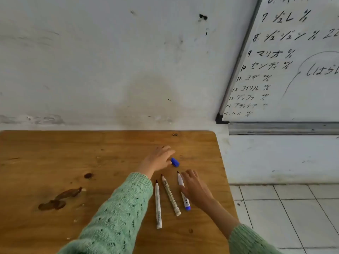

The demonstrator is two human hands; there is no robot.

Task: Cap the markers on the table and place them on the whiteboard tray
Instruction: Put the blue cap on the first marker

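Nearest the camera are two green knitted sleeves [117,213], crossing the near edge of the desk [55,162]. Beyond them lie three uncapped markers, tips toward the far edge, long axes running near-to-far and fanning slightly: a white marker [158,206] on the left, a cream marker [170,196] in the middle, and a blue-ended marker [185,198] closest to the right edge. One blue cap [175,162] lies apart, beyond the tips and toward the far right corner; no other cap shows.

The left hand [157,158] is nearer the cap, fingers spread with its grip open, fingertips just beside it. The right hand [195,187] lies open over the blue-ended marker, holding nothing. The cap probably belongs to that marker. The whiteboard tray [282,128] sits empty past the desk's far right corner.
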